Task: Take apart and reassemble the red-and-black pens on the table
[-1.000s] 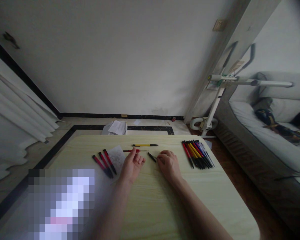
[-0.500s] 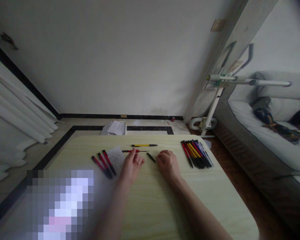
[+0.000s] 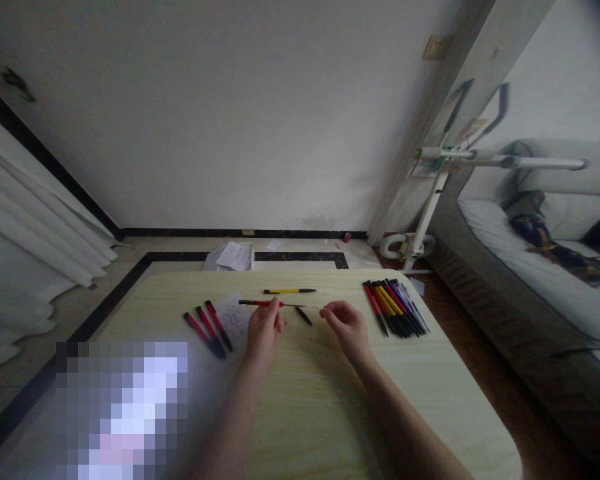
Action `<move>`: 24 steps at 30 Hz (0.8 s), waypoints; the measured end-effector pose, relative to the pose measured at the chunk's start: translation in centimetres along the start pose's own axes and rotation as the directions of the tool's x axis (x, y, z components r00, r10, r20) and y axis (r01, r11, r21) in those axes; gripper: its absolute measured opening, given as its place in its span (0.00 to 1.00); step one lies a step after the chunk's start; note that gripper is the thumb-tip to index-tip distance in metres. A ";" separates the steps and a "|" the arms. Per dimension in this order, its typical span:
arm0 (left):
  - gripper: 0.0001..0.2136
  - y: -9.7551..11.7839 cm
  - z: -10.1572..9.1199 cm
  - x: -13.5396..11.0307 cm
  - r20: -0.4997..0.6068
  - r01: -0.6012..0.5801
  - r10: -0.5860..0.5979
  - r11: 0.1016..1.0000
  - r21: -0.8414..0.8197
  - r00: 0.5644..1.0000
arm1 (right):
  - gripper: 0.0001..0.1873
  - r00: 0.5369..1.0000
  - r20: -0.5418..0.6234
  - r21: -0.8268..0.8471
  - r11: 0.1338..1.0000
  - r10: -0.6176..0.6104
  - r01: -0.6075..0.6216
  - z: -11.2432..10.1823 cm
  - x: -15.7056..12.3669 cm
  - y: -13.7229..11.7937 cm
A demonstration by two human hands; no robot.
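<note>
Pinched in my left hand (image 3: 264, 331) is a red pen barrel (image 3: 254, 303) with a black end, lying level above the table. A thin dark refill (image 3: 295, 305) sticks out of it to the right. My right hand (image 3: 347, 327) is closed in a pinch on a tiny pale piece that looks like a pen spring (image 3: 314, 308), close to the refill's tip. A loose black pen tip section (image 3: 304, 316) lies on the table between the hands. Beyond them rests a yellow and black pen (image 3: 290, 291).
Several red, yellow and blue pens (image 3: 393, 307) lie side by side at the table's right. Three red and black pens (image 3: 211, 327) lie at the left, partly on a scribbled paper (image 3: 235, 317). A person reclines on the sofa (image 3: 485, 220) beyond the white exercise stand (image 3: 427, 207).
My right hand has lifted off the table into a pinch, now holding the small pale piece by the refill's tip. My left hand has turned slightly, still holding the red barrel.
</note>
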State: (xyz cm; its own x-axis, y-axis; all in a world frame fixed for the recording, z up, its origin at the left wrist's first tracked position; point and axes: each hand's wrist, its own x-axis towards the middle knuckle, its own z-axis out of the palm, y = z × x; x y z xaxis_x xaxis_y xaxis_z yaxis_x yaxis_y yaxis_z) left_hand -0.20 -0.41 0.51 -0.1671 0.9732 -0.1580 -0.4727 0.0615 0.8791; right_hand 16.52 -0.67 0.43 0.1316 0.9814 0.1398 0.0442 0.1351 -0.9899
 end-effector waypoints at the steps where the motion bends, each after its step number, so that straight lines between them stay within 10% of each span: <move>1: 0.13 0.0 0.0 0.0 -0.001 -0.008 0.008 1.000 0.022 1.000 | 0.10 1.000 0.001 0.013 1.000 0.005 -0.005 0.0 0.0 0.0; 24: 0.13 -0.2 0.2 -0.2 0.026 -0.041 0.037 0.989 0.143 0.999 | 0.09 0.999 0.028 -0.082 0.996 -0.019 0.021 0.0 -0.4 -0.3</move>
State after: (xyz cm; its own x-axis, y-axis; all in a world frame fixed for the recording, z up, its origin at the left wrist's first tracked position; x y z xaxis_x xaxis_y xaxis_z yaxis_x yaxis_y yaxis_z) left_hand 0.06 -0.54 0.43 -0.1624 0.9802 -0.1135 -0.3373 0.0529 0.9399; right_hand 16.47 -1.09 0.66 0.1032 0.9821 0.1574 0.1280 0.1438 -0.9813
